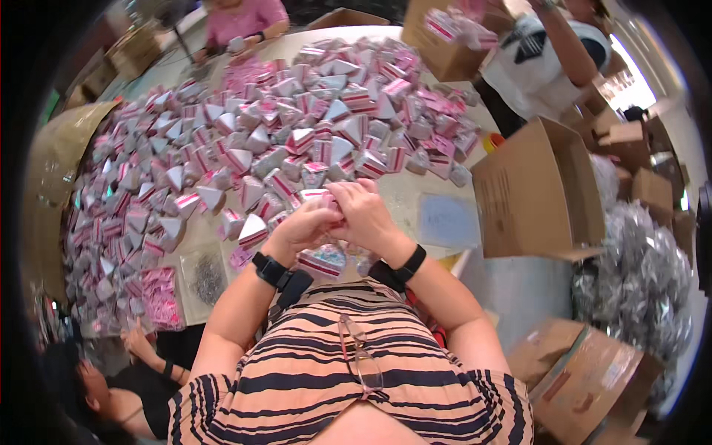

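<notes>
Both my hands meet over the near middle of the table. My left hand [302,225] and my right hand [362,213] are closed around a wedge-shaped cake-slice piece [317,195], white with a pink-red band. The fingers cover most of it. Just below my hands, close to my body, lies another cake-slice piece [323,261] with a red stripe and a bluish side. A wide heap of similar wrapped cake-slice pieces [348,130] spreads ahead of my hands and to the left.
To the right stands an open cardboard box [519,193], beside a pale blue flat tray [449,220]. Pink packets [161,297] and a clear tray of small dark bits [203,280] lie left. Silvery bags [630,289] pile far right. Co-workers are around the table.
</notes>
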A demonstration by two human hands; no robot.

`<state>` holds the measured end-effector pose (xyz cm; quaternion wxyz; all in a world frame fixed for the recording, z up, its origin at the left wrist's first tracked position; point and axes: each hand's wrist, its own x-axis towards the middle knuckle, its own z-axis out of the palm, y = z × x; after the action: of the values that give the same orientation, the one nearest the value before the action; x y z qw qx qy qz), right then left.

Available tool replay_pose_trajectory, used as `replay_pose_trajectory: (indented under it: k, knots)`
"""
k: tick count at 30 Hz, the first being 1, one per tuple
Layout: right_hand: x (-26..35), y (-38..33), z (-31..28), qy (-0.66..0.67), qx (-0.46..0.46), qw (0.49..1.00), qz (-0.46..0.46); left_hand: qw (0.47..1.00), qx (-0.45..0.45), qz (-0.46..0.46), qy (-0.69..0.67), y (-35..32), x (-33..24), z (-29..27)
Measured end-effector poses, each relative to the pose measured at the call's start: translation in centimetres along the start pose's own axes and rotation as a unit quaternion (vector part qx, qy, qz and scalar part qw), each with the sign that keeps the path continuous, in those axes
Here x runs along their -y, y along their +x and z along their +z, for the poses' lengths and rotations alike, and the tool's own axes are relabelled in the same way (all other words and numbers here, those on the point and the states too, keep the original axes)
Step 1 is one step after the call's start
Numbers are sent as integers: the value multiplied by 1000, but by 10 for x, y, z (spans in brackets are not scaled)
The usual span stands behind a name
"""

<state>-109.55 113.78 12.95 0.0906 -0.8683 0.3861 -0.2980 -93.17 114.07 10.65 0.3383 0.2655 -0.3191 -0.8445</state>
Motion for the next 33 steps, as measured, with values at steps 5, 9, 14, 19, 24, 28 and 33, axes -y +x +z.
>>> replay_pose_trajectory:
  k: [5, 9, 14, 19, 24, 28, 33]
  knots:
    - [-7, -20, 1, 3, 35, 997, 74, 998, -21, -27, 50, 13, 14, 9]
    - [-39, -50, -10, 173, -33, 974, 139, 988, -131, -18, 79, 19, 27, 8]
    - [-176, -156, -15, -5, -63, 886, 459, 986, -151, -38, 61, 16, 27, 14]
    - [-209, -184, 4, -118, -73, 839, 526, 977, -199, -35, 70, 15, 32, 9]
    - [-224, -188, 8, -102, -15, 820, 563, 975, -211, -7, 70, 20, 28, 11]
    - [-233, -195, 0, -96, -55, 835, 540, 974, -214, -4, 72, 25, 28, 16]
    - [-235, -190, 12, -131, -37, 855, 501, 972, -221, -18, 78, 31, 31, 17]
